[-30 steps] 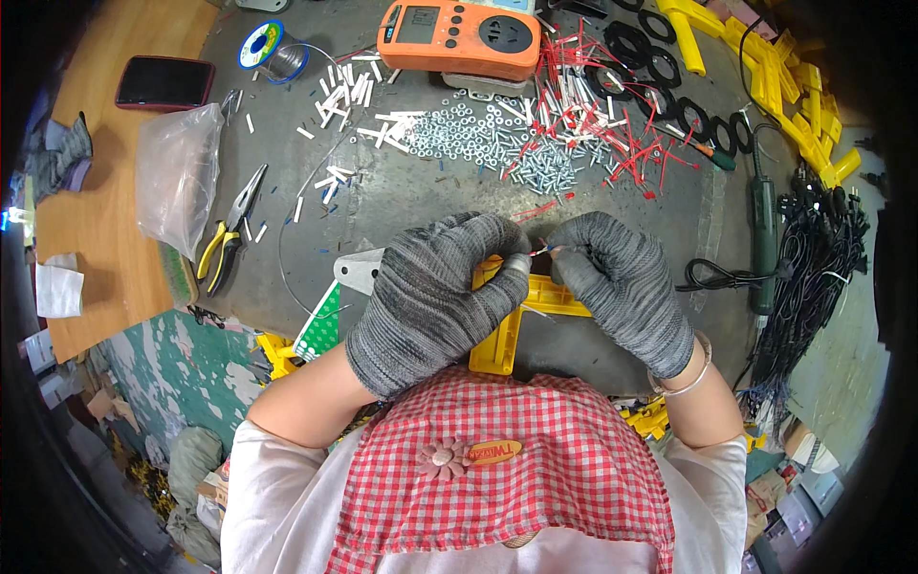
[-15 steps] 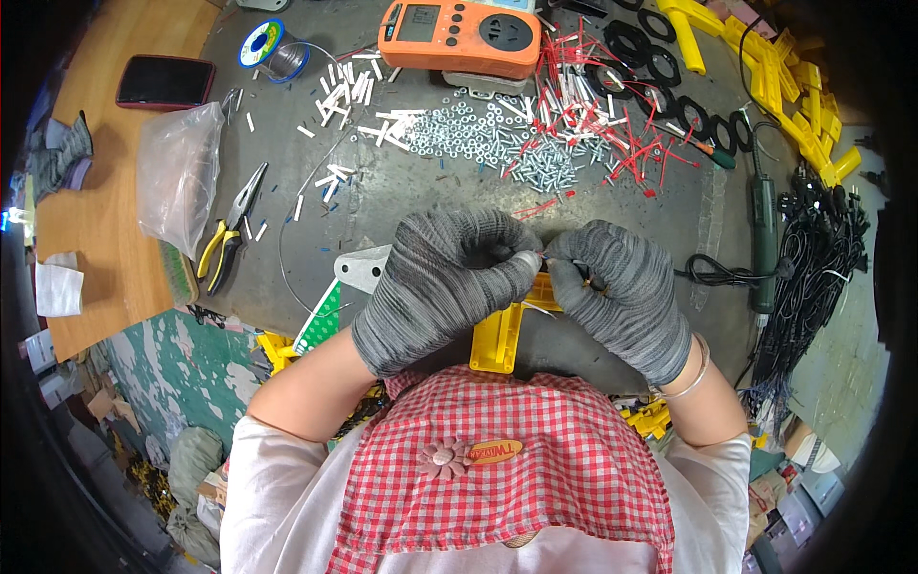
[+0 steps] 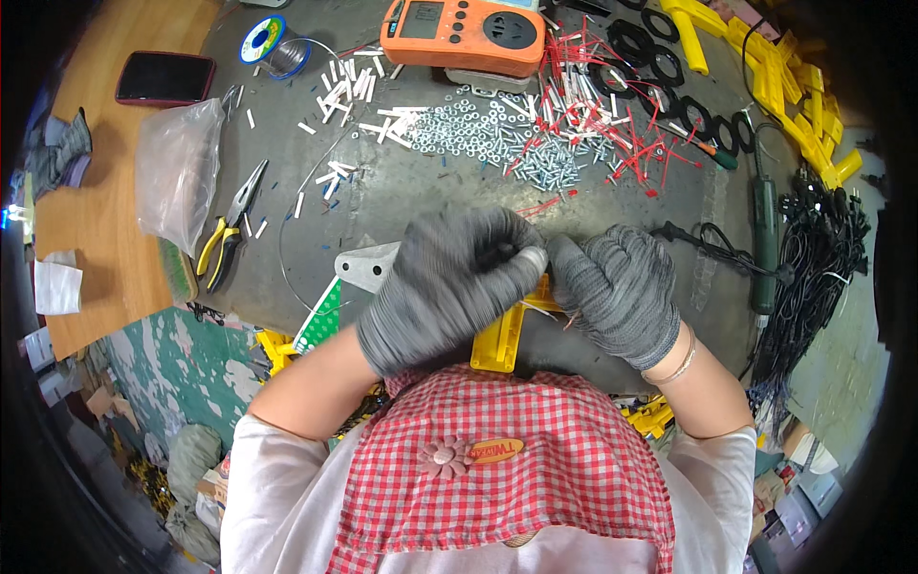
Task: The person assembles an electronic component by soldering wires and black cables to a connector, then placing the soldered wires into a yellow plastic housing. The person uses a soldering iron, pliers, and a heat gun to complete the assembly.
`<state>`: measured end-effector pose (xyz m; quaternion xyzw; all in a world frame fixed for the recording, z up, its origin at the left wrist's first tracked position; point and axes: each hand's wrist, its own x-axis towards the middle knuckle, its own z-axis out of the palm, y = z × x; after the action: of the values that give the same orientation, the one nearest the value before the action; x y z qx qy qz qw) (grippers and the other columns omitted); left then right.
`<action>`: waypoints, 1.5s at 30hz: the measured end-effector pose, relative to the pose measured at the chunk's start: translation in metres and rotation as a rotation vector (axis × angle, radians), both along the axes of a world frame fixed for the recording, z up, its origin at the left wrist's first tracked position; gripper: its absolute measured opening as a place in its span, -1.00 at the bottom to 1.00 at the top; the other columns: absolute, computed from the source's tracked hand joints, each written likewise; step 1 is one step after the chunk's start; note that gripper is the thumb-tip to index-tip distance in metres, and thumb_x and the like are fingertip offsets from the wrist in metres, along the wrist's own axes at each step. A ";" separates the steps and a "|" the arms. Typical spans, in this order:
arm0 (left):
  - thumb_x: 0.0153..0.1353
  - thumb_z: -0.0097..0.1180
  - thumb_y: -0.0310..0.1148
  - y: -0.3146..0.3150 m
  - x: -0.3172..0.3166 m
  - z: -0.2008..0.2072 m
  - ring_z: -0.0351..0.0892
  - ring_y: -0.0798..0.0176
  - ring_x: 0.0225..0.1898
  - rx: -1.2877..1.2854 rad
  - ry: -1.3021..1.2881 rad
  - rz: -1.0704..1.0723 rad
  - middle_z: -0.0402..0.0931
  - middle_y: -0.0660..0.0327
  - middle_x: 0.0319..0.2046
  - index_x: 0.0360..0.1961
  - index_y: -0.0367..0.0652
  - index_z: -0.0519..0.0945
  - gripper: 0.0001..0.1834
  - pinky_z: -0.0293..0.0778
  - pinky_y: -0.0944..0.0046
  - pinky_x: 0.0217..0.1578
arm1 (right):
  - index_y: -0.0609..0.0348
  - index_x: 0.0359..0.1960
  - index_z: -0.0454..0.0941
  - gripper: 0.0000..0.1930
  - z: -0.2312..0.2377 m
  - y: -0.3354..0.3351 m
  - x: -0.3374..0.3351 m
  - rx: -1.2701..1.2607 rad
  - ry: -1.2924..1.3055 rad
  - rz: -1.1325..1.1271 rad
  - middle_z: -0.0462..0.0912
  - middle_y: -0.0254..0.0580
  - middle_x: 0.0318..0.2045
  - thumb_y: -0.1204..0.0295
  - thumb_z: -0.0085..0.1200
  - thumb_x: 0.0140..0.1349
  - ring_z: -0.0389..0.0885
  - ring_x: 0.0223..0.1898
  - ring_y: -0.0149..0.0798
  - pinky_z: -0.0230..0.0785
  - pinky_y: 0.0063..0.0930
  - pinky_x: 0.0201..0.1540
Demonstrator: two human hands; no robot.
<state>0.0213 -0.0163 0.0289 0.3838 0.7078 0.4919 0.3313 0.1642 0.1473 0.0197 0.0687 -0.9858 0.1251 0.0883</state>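
Observation:
Both my hands wear grey knitted gloves and meet just in front of my apron, over a yellow plastic housing. My left hand has thumb and forefinger pinched together; whatever is between them is too small to make out. Close against it, my right hand is closed with fingers curled, and its contents are hidden. Thin wire ends stick out below the right fingers. A pale wire crosses the housing. Left of my left hand lie a grey metal plate with holes and a green-and-white strip.
Nuts, screws, white sleeves and red wires are heaped ahead. An orange meter stands behind. Pliers and a solder spool lie left; a soldering iron and black cords right.
My right hand has turned and its fingers have curled in more. The left has shifted slightly right. A black cord and its plug beyond the right hand have moved farther away from me.

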 end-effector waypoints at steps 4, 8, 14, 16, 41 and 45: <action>0.07 0.37 -0.31 0.010 -0.022 0.019 0.52 0.49 -0.41 -0.294 -0.516 -0.089 0.59 0.32 -0.42 -0.16 -0.24 0.64 -0.67 0.46 0.42 -0.41 | 0.17 -0.02 0.58 -0.51 -0.011 0.001 0.004 0.090 0.108 0.013 0.52 -0.23 -0.44 0.27 0.14 -0.04 0.54 -0.43 -0.16 0.42 -0.27 -0.44; 0.12 0.33 -0.36 0.007 -0.007 0.002 0.53 0.47 -0.38 -0.203 -0.311 -0.034 0.58 0.33 -0.41 -0.18 -0.24 0.63 -0.73 0.48 0.37 -0.39 | 0.18 0.00 0.59 -0.49 0.002 0.003 -0.002 -0.034 0.044 0.004 0.56 -0.21 -0.41 0.26 0.20 -0.05 0.57 -0.41 -0.15 0.45 -0.27 -0.40; 0.22 0.25 -0.43 -0.002 0.016 -0.027 0.54 0.35 -0.40 0.049 0.687 -0.093 0.54 0.22 -0.41 -0.22 -0.21 0.60 -0.86 0.49 0.34 -0.35 | 0.10 -0.17 0.65 -0.66 -0.006 0.013 -0.009 -0.755 -0.201 -0.208 0.64 -0.27 -0.38 0.27 0.23 -0.01 0.61 -0.35 -0.17 0.45 -0.26 -0.30; 0.13 0.24 -0.45 -0.001 0.003 -0.020 0.60 0.03 -0.37 0.114 0.176 -0.107 0.54 0.09 -0.36 -0.13 -0.20 0.55 -0.74 0.54 0.12 -0.37 | 0.07 -0.24 0.66 -0.74 -0.002 0.023 -0.019 -1.060 -0.373 -0.245 0.65 -0.28 -0.38 0.28 0.22 0.03 0.62 -0.31 -0.17 0.44 -0.22 -0.23; 0.20 0.23 -0.38 0.002 -0.012 0.004 0.56 0.44 -0.46 0.051 -0.750 0.187 0.64 0.16 -0.13 0.06 -0.25 0.54 -0.60 0.47 0.41 -0.48 | 0.16 -0.26 0.62 -0.83 -0.005 0.027 -0.025 -0.466 -0.062 -0.093 0.59 -0.12 -0.38 0.38 0.17 0.16 0.53 -0.29 -0.05 0.34 -0.19 -0.14; 0.08 0.26 -0.36 -0.017 -0.032 0.000 0.53 0.38 -0.45 0.340 -0.642 0.128 0.64 0.15 -0.29 -0.10 -0.26 0.60 -0.65 0.43 0.37 -0.45 | 0.19 -0.24 0.60 -0.83 -0.009 0.033 -0.027 -0.620 -0.140 -0.136 0.55 -0.15 -0.42 0.36 0.17 0.24 0.50 -0.35 -0.14 0.37 -0.29 -0.24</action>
<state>-0.0111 -0.0333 0.0290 0.2144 0.4985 0.7175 0.4367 0.1367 0.1800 0.0109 -0.0364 -0.9068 0.4176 0.0453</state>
